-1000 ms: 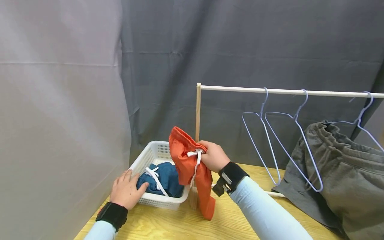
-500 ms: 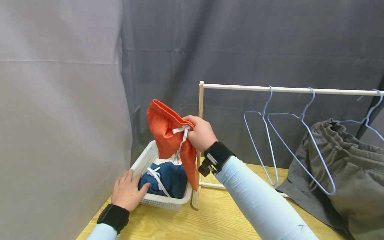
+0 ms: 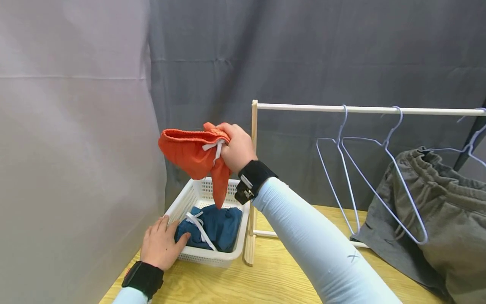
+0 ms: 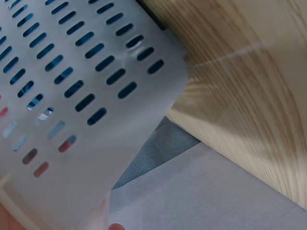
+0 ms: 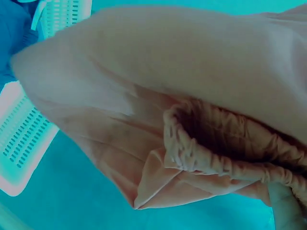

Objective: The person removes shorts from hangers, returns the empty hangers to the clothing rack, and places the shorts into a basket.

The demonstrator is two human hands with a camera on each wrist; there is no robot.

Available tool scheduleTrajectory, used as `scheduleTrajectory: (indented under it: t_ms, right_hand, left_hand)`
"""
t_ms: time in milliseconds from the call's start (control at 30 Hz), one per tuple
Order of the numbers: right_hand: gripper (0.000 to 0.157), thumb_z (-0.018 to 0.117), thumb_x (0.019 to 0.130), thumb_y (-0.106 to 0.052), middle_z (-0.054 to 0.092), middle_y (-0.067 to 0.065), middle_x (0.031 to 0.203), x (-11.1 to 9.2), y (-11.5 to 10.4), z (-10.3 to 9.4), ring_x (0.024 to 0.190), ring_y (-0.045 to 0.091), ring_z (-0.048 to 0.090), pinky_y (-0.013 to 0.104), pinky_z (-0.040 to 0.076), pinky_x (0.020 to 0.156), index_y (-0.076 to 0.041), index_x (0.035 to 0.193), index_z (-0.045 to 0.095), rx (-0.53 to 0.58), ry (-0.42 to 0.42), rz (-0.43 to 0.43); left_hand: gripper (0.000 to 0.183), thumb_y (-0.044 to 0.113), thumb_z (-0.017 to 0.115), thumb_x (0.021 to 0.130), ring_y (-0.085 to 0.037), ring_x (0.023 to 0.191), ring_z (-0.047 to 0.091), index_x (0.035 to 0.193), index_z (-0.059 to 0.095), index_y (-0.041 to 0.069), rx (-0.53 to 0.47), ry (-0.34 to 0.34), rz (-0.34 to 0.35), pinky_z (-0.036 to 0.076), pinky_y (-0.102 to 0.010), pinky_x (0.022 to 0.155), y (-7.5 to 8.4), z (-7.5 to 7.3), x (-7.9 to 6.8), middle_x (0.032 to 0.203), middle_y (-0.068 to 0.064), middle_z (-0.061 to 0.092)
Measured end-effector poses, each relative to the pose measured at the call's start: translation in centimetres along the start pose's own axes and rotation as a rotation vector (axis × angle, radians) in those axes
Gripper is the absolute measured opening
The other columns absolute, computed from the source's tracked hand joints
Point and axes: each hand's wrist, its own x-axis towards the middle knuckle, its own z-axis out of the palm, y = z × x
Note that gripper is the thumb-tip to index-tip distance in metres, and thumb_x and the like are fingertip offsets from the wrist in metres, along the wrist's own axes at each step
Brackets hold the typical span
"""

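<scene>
Right hand (image 3: 236, 148) grips the orange shorts (image 3: 191, 154) by the waistband, up above the basket (image 3: 178, 207) so the legs hang free. Left hand (image 3: 161, 245), fingers relaxed, rests on the basket's near corner, steadying it on the desk (image 3: 273, 274); blue shorts (image 3: 216, 226) lie inside.

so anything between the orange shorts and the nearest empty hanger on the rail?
Yes: the rack's wooden upright stands between them. The right hand holds the orange shorts left of that post; the nearest empty hanger hangs to its right.

Pale blue sleeves (image 3: 303, 236), black wrist straps (image 3: 254, 175), bare hands (image 3: 237, 145).
</scene>
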Motion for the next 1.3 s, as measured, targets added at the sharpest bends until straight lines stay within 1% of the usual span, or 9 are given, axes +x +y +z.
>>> scheduleTrajectory:
  t_ms: [133,233,467,600,700,867,1033,1133,1300]
  right_hand:
    - [0.028,0.066,0.093,-0.008,0.061,0.004,0.101,0.7,0.9,1.6,0.092,0.021,0.056,0.032,0.053,0.079,-0.017,0.119,0.069,-0.036,0.007,0.015]
    - [0.030,0.065,0.093,-0.007,0.061,0.006,0.104,0.4,2.4,3.3,0.093,0.022,0.057,0.034,0.054,0.082,-0.015,0.123,0.068,-0.051,-0.026,0.070]
    - [0.032,0.068,0.096,-0.015,0.059,0.008,0.111,-1.5,7.6,7.7,0.095,0.024,0.057,0.038,0.054,0.086,-0.013,0.127,0.062,-0.107,-0.185,0.267]
    - [0.037,0.066,0.094,-0.018,0.059,0.012,0.112,-2.6,10.2,9.4,0.094,0.026,0.057,0.041,0.052,0.086,-0.011,0.129,0.059,-0.184,-0.268,0.384]
    - [0.041,0.066,0.092,-0.020,0.058,0.013,0.112,-3.3,11.3,10.3,0.094,0.028,0.058,0.042,0.052,0.087,-0.010,0.131,0.057,-0.241,-0.324,0.435]
    - [0.050,0.069,0.093,-0.026,0.059,0.015,0.119,-4.3,11.5,10.8,0.099,0.028,0.058,0.042,0.051,0.092,-0.010,0.138,0.054,-0.262,-0.408,0.440]
    - [0.059,0.070,0.094,-0.033,0.059,0.015,0.129,-5.2,10.9,10.7,0.109,0.029,0.057,0.045,0.048,0.100,-0.013,0.146,0.051,-0.275,-0.445,0.431]
    - [0.061,0.070,0.094,-0.038,0.058,0.015,0.133,-5.6,11.0,10.9,0.114,0.031,0.055,0.048,0.046,0.102,-0.015,0.148,0.051,-0.293,-0.457,0.405]
    - [0.061,0.069,0.094,-0.042,0.058,0.013,0.136,-6.1,11.4,11.2,0.115,0.031,0.056,0.049,0.046,0.102,-0.017,0.147,0.052,-0.346,-0.474,0.339]
  left_hand:
    - [0.062,0.052,0.062,0.096,-0.046,0.138,0.038,0.132,0.064,0.002,0.008,-0.024,-0.018,0.026,-0.068,0.111,-0.1,0.1,0.1,0.147,-0.028,0.047]
    - [0.063,0.054,0.060,0.096,-0.046,0.138,0.037,0.133,0.063,0.002,0.018,-0.042,-0.023,0.025,-0.068,0.111,0.0,0.2,0.2,0.148,-0.028,0.046]
    - [0.062,0.054,0.059,0.097,-0.046,0.139,0.037,0.133,0.064,0.003,0.012,-0.063,-0.015,0.024,-0.068,0.112,0.3,-0.1,0.3,0.148,-0.028,0.046]
    - [0.064,0.055,0.058,0.096,-0.046,0.139,0.036,0.134,0.063,0.003,0.011,-0.073,-0.021,0.022,-0.069,0.112,0.3,0.1,0.2,0.148,-0.028,0.046]
    - [0.065,0.055,0.058,0.096,-0.046,0.140,0.036,0.135,0.063,0.003,0.014,-0.069,-0.024,0.023,-0.068,0.112,0.2,0.1,0.3,0.148,-0.028,0.045]
    - [0.064,0.055,0.059,0.095,-0.046,0.139,0.037,0.133,0.063,0.003,0.028,-0.056,-0.023,0.024,-0.068,0.112,0.1,0.0,0.3,0.148,-0.028,0.046]
    - [0.063,0.054,0.059,0.096,-0.047,0.139,0.037,0.134,0.063,0.003,0.030,-0.059,-0.017,0.023,-0.069,0.112,0.2,-0.2,0.3,0.148,-0.029,0.045]
    - [0.063,0.054,0.058,0.097,-0.047,0.139,0.036,0.135,0.063,0.003,0.033,-0.065,-0.018,0.022,-0.069,0.112,0.2,-0.1,0.3,0.149,-0.029,0.045]
    - [0.066,0.056,0.057,0.097,-0.047,0.141,0.033,0.136,0.061,0.003,0.034,-0.094,-0.032,0.021,-0.069,0.113,0.1,-0.1,0.2,0.151,-0.029,0.042]
